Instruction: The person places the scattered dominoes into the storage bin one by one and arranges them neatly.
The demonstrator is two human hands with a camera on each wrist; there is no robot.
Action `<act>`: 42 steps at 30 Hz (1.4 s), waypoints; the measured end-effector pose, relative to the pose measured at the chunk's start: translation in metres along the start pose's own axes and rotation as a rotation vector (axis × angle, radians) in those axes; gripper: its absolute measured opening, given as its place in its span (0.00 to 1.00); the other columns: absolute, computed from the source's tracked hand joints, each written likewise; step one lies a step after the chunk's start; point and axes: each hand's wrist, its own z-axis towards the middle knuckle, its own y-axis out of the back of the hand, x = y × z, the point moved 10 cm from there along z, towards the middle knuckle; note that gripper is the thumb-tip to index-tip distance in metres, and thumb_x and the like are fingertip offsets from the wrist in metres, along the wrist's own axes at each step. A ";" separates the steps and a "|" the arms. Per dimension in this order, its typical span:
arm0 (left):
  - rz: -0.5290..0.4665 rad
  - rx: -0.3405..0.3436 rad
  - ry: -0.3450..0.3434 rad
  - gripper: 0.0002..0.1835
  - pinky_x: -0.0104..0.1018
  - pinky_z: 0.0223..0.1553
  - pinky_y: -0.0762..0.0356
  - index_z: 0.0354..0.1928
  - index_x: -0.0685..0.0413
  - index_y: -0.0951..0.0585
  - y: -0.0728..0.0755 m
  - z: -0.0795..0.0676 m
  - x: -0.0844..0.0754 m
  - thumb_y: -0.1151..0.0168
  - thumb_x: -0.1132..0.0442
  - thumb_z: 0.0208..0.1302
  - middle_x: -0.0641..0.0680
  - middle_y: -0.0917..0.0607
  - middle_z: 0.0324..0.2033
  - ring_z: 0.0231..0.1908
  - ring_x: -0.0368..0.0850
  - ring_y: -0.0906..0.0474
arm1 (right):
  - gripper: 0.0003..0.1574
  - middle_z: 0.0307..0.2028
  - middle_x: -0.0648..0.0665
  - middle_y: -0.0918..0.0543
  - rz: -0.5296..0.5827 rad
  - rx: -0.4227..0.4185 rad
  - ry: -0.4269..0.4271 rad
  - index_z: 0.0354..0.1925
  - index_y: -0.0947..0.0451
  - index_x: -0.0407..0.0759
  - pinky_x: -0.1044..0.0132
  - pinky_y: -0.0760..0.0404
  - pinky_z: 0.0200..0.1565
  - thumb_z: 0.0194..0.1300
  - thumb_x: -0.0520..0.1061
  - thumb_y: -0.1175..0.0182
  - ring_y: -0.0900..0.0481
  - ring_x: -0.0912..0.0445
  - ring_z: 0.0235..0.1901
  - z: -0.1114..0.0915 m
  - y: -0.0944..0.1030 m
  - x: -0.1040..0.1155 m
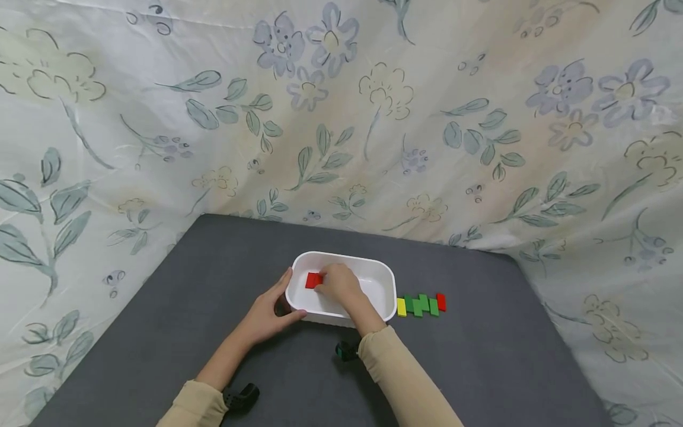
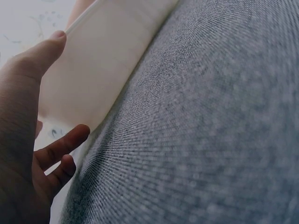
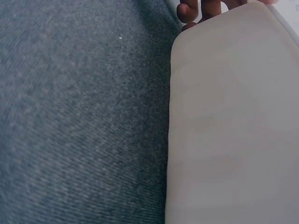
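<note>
A white plastic tub [image 1: 380, 284] with rounded corners stands on the dark grey cloth. My left hand [image 1: 265, 314] holds its left end, thumb at the front rim and fingers along the side. In the left wrist view the thumb [image 2: 49, 49] lies at the tub's upper edge, with other fingers lower by the wall. Reaching inside the tub, my right hand [image 1: 341, 284] pinches a flat red block [image 1: 312, 280] near the left end; its fingertips partly cover the block. The right wrist view shows the tub's outer wall [image 3: 233, 116], and left-hand fingers at the top.
Right of the tub, several flat blocks lie in a staggered row: a yellow block [image 1: 401, 307] closest to it, green blocks [image 1: 418, 305] between, a red block [image 1: 441, 302] at the far end. A floral curtain [image 1: 341, 118] hangs behind the grey tabletop [image 1: 480, 356].
</note>
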 end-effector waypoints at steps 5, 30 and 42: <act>0.018 -0.002 0.001 0.57 0.33 0.41 0.23 0.85 0.48 0.45 -0.002 -0.001 -0.002 0.23 0.43 0.62 0.53 0.40 0.82 0.38 0.39 0.23 | 0.17 0.43 0.46 0.09 -0.008 -0.001 0.000 0.49 0.09 0.42 0.56 0.18 0.49 0.64 0.47 0.24 0.17 0.50 0.41 -0.003 0.001 0.000; 0.005 -0.007 -0.004 0.58 0.33 0.43 0.20 0.85 0.49 0.46 -0.002 -0.008 -0.007 0.22 0.44 0.61 0.53 0.42 0.83 0.40 0.42 0.22 | 0.22 0.52 0.43 0.10 0.074 -0.002 -0.027 0.54 0.11 0.42 0.52 0.19 0.60 0.64 0.49 0.24 0.17 0.47 0.52 -0.011 -0.001 -0.002; 0.002 -0.006 -0.003 0.58 0.32 0.38 0.21 0.85 0.48 0.45 0.000 -0.005 -0.005 0.22 0.44 0.61 0.53 0.40 0.82 0.38 0.43 0.22 | 0.19 0.49 0.43 0.09 0.074 -0.006 -0.023 0.52 0.10 0.40 0.52 0.18 0.57 0.65 0.47 0.25 0.17 0.47 0.48 -0.008 0.000 0.000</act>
